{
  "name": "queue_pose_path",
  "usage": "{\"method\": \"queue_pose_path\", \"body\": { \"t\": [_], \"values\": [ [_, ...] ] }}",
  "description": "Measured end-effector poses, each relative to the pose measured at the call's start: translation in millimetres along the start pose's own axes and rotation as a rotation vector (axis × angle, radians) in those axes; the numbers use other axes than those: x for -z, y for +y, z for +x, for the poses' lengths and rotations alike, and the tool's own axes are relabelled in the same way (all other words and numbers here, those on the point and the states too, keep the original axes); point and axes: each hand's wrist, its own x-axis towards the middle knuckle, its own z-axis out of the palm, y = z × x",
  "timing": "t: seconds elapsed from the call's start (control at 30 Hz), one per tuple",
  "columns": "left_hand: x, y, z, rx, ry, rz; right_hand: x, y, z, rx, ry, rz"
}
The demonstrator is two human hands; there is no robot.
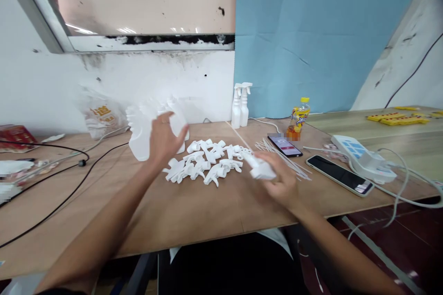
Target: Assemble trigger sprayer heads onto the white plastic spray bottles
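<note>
My left hand (165, 137) is at the white bottles, its thumb spread apart from its fingers. A white bottle (139, 140) stands left of it, and another white bottle (179, 126) shows behind the thumb. Whether the fingertips touch a bottle I cannot make out. In my right hand (282, 182) is a white spray trigger head (262, 169), with a thin white tube (238, 136) slanting up and left from it. Between my hands lies a pile of loose white spray trigger heads (204, 161). Thin white tubes (284, 159) are spread on the table beside my right hand.
Two spray bottles (240, 110) with trigger heads stand by the wall. To the right are a drink bottle (298, 119), a lit phone (285, 145), a dark-screened phone (339, 175) and a power strip (363, 159) with cables. A plastic bag (104, 115) and black cables (81, 163) lie left.
</note>
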Motion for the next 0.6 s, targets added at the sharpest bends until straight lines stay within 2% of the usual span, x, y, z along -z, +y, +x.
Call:
{"method": "queue_pose_path", "body": {
  "t": [0.07, 0.13, 0.2, 0.27, 0.33, 0.4, 0.47, 0.53, 0.6],
  "values": [
    [-11.6, -28.8, 30.2, 0.029, 0.112, 0.22, 4.4, 5.4, 1.4, -0.226, 0.158, 0.148],
    [-24.2, -51.1, 46.2, 0.07, 0.103, 0.328, 6.5, 8.4, 5.2, -0.393, 0.302, 0.324],
    [-37.3, -63.4, 51.3, 0.111, 0.056, 0.366, 7.3, 9.4, 10.7, -0.475, 0.402, 0.492],
    [-48.9, -65.2, 50.3, 0.123, 0.027, 0.357, 9.0, 9.6, 16.3, -0.519, 0.452, 0.627],
    [-54.7, -57.2, 45.0, 0.083, 0.039, 0.293, 13.3, 10.4, 21.0, -0.552, 0.462, 0.741],
    [-50.3, -40.8, 33.3, -0.04, 0.094, 0.178, 21.3, 11.8, 24.5, -0.59, 0.463, 0.838],
    [-33.7, -18.9, 13.2, -0.248, 0.163, 0.063, 32.4, 13.1, 27.2, -0.628, 0.478, 0.925],
    [-8.6, 3.7, -14.1, -0.482, 0.184, 0.014, 44.0, 13.5, 29.4, -0.665, 0.517, 1.009],
    [17.1, 21.7, -43.9, -0.598, 0.174, 0.009, 53.2, 12.5, 31.1, -0.687, 0.572, 1.066]
  ]
}}
